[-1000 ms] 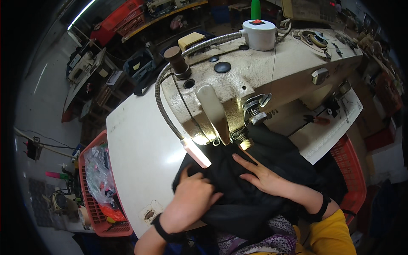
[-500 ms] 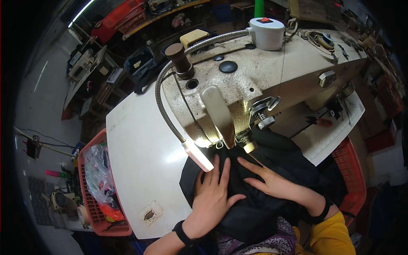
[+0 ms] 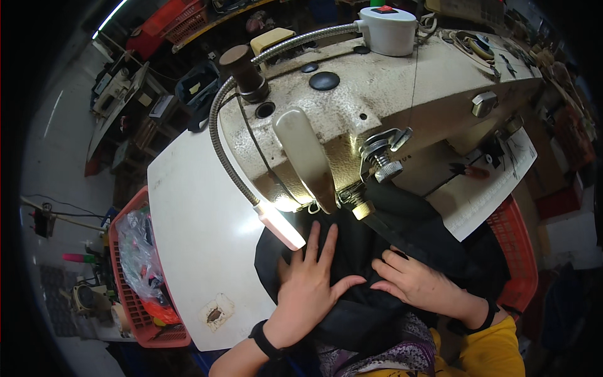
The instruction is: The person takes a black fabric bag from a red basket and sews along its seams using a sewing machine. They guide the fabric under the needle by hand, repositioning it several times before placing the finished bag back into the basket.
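Note:
Black fabric (image 3: 339,320) lies bunched under the head of a worn cream sewing machine (image 3: 389,100) and spills toward my lap. My left hand (image 3: 308,286) presses flat on it, fingers spread and pointing at the needle area, thumb stretched to the right. To the right, my right hand (image 3: 411,279) has its fingers curled in, gripping a bit of the same fabric. A lit lamp (image 3: 281,229) on a bendy metal neck shines just above my left fingertips. The needle and presser foot are hidden behind the machine's lever and head.
A white table top (image 3: 195,251) spreads to the left, with a chipped patch near its front. Beside it stands a red basket (image 3: 154,336) holding plastic bags. Another red basket (image 3: 521,264) sits at the right. Small snips (image 3: 472,171) with orange handles lie on the machine bed.
My right hand has drawn back from the needle area toward me, and its stretched fingers have curled onto the fabric. My left hand stays spread on the fabric. The whole view has shifted slightly.

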Tool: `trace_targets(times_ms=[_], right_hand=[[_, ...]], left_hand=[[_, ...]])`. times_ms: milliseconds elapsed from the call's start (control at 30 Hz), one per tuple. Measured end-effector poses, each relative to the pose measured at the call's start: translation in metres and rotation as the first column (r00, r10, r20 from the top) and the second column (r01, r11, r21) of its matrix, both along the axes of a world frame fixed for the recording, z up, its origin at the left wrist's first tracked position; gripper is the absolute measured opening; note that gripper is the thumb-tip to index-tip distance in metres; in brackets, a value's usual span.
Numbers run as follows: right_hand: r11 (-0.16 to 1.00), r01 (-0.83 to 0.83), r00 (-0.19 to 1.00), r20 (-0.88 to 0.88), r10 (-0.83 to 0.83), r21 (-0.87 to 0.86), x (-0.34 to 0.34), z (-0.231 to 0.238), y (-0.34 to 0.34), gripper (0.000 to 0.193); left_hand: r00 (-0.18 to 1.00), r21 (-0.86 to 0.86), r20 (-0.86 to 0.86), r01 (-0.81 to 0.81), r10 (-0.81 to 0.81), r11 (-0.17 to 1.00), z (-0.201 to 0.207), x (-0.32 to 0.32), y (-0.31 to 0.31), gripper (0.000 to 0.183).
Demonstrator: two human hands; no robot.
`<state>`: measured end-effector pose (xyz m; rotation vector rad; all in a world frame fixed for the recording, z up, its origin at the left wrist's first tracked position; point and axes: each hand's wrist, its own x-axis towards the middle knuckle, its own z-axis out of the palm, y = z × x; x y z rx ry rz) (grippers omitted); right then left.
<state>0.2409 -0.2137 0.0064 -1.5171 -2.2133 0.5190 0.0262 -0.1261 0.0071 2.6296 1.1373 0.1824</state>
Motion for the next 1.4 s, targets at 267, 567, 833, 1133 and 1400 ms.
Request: trace_targets(times_ms=[267, 567, 833, 1133, 1400], right_hand=[[0.996, -0.001, 0.988, 0.153, 0.014, -0.085, -0.001, 0.019, -0.008, 0.024], [0.989, 0.020, 0.999, 0.022, -0.024, 0.150, -0.028, -0.012, 0.042, 0.054], [0.995, 0.099, 0.989, -0.110, -0.096, 0.025, -0.029, -0.035, 0.038, 0.060], [0.993, 0.119, 0.981, -0.153, -0.116, 0.010, -0.031, -0.037, 0.035, 0.062], [0.989, 0.144, 0.982, -0.123, -0.140, 0.018, -0.031, -0.037, 0.039, 0.061]], left_hand=[[0.997, -0.042, -0.081, 0.010, -0.014, 0.999, 0.004, -0.005, -0.015, 0.093], [0.988, 0.008, 0.141, 0.067, -0.067, 0.998, 0.000, 0.000, 0.000, 0.056], [0.993, -0.047, 0.105, 0.061, -0.056, 0.997, -0.005, 0.001, 0.003, 0.071], [0.988, -0.146, 0.151, 0.062, -0.040, 0.987, -0.009, -0.003, 0.017, 0.082], [0.982, -0.136, 0.189, 0.054, -0.028, 0.989, -0.013, -0.004, 0.023, 0.082]])
